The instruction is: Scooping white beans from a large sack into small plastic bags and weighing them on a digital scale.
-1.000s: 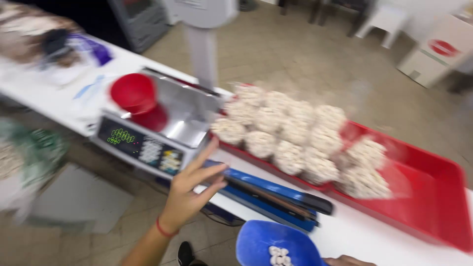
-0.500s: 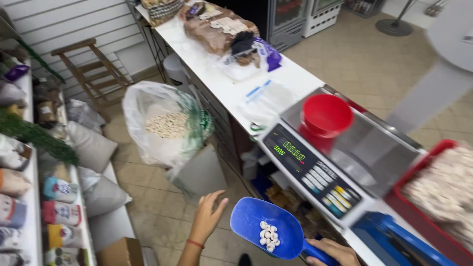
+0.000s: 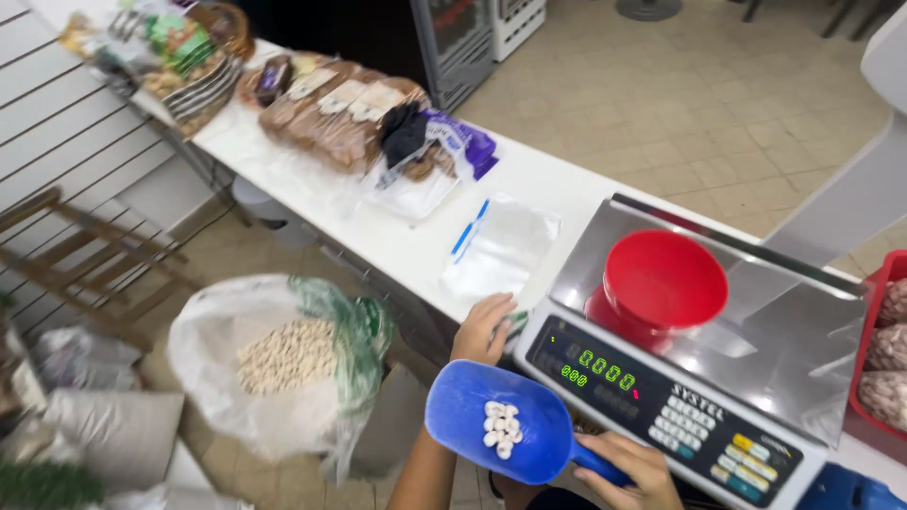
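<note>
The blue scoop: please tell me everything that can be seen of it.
The blue scoop looks like smooth plastic, with a wide rounded bowl and a short handle. The right hand grips that handle, holding the bowl about level, below the counter edge in front of the scale. A small heap of pale beans lies inside.

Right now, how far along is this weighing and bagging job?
Done: filled bags lie in the red tray at right. In hand: the right hand holds a blue scoop with a few white beans; the left hand rests on the counter edge by an empty clear bag. Left: the red funnel on the scale looks empty.
</note>
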